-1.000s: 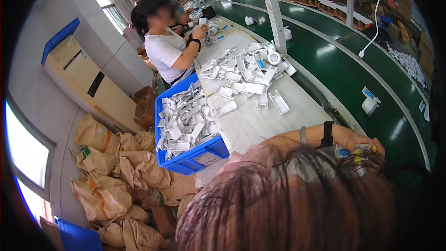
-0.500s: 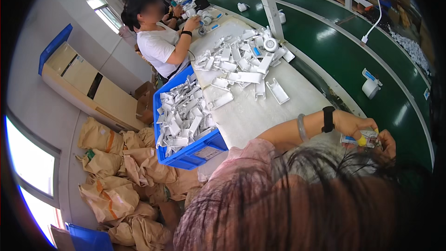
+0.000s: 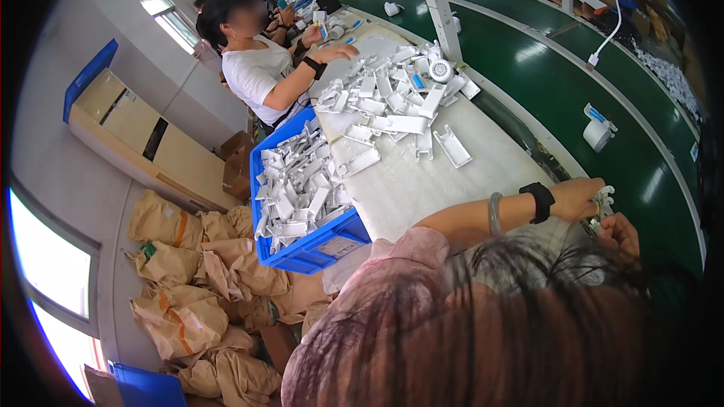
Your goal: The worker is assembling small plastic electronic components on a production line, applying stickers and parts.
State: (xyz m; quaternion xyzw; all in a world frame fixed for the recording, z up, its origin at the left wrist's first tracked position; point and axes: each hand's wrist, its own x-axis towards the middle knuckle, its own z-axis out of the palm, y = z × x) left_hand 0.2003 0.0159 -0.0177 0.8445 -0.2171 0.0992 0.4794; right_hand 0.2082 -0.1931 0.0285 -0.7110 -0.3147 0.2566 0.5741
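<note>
My left hand [image 3: 577, 199], below a black wristband and a pale bracelet, is closed on a white plastic part [image 3: 605, 197] at the table's right edge. Only the part's notched end shows past the fingers. Close below it my right hand [image 3: 620, 235] has its fingers curled at a small piece by the part's lower side; what they grip is mostly hidden. Dark hair covers the area under both hands. On the table [image 3: 400, 196], away from my hands, lies a heap of white plastic brackets [image 3: 407, 124] with a round vented white piece [image 3: 440, 70] on top.
A blue crate [image 3: 317, 252] full of white parts stands against the table's left side. Along the right runs a green conveyor belt [image 3: 520, 83] carrying a white cylindrical unit [image 3: 597, 134]. A metal post [image 3: 436, 7] rises beside it. A co-worker [image 3: 256, 68] works farther up; paper sacks [image 3: 181, 320] fill the lower left.
My left hand has turned over, hiding the thumb with the yellow cover and most of the part. The co-worker's near hand has reached toward the heap. The conveyor unit has shifted slightly away.
</note>
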